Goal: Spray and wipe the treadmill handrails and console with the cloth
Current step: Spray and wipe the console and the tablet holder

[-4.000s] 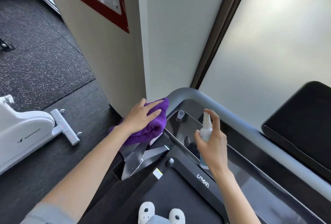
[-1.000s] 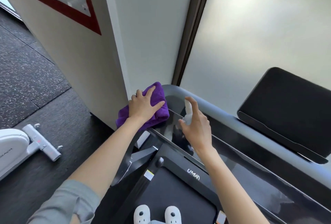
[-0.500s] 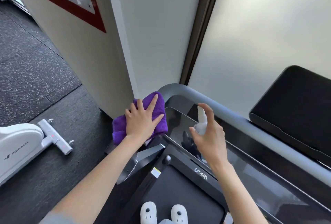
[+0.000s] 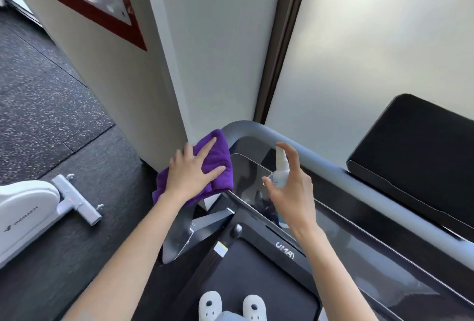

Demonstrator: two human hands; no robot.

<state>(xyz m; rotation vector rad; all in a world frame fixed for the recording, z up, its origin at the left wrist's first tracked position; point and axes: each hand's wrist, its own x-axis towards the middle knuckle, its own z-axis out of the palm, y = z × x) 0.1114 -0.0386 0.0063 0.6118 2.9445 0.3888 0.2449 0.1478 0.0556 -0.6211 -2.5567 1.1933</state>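
The treadmill's black console [image 4: 359,241] is stretching away to the right of both hands, its glossy panel lying just under the right hand and running off toward the lower right. The grey handrail [image 4: 331,166] is curving around the console's far edge, bending down at the corner just beyond the left hand's fingertips. The black running belt [image 4: 246,277] is lying below the two wrists, with a pair of white slippers [image 4: 230,308] standing on it between the forearms. Well to the left of the left hand, a white exercise machine [image 4: 28,213] is sitting on the speckled dark floor [image 4: 43,115].

The purple cloth [image 4: 218,159] is lying folded over the handrail's left corner, directly beneath the left hand [image 4: 189,174], which is pressing on it with straight, spread fingers, palm down. Part of the cloth is hanging out below the wrist on the left side.

The right hand [image 4: 292,189] is gripping a small clear spray bottle [image 4: 280,172], fingers curled around its body and the index finger arching over the white nozzle at the top. The bottle is standing roughly upright above the console, just right of the cloth but apart from it.
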